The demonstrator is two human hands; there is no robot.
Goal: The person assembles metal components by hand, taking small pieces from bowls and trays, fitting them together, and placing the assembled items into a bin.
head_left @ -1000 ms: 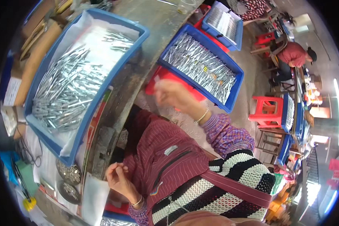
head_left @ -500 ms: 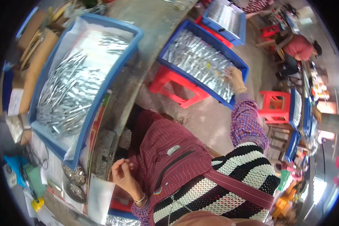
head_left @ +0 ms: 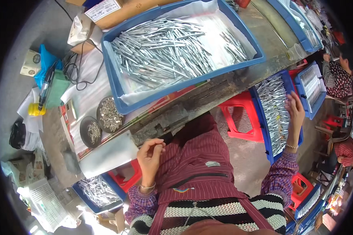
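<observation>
My left hand [head_left: 150,158] is raised in front of the apron, beside the bench edge. Its fingers are curled toward the thumb, and whatever they may hold is hidden. My right hand [head_left: 295,107] hovers at the right side of a dark blue bin [head_left: 267,150] filled with thin silvery metal pieces [head_left: 271,105]. Its fingers are loosely spread, with nothing visible in them. The bin stands on a red plastic stool [head_left: 245,133]. On the bench, a larger blue tray [head_left: 184,76] lined with white sheeting holds a heap of similar long metal strips [head_left: 164,51].
Two dark dishes of small metal parts, one a round dish [head_left: 91,143], sit by a pale board [head_left: 110,154] at the bench edge. A power screwdriver [head_left: 47,86] lies at left. Below is another blue bin [head_left: 115,205]. People sit at right, one in a patterned top [head_left: 339,78].
My view has swung rightward, so the bench tray appears nearer the middle. My right hand has lifted off the metal pieces toward the bin's side. My left hand stays near the bench edge, curled.
</observation>
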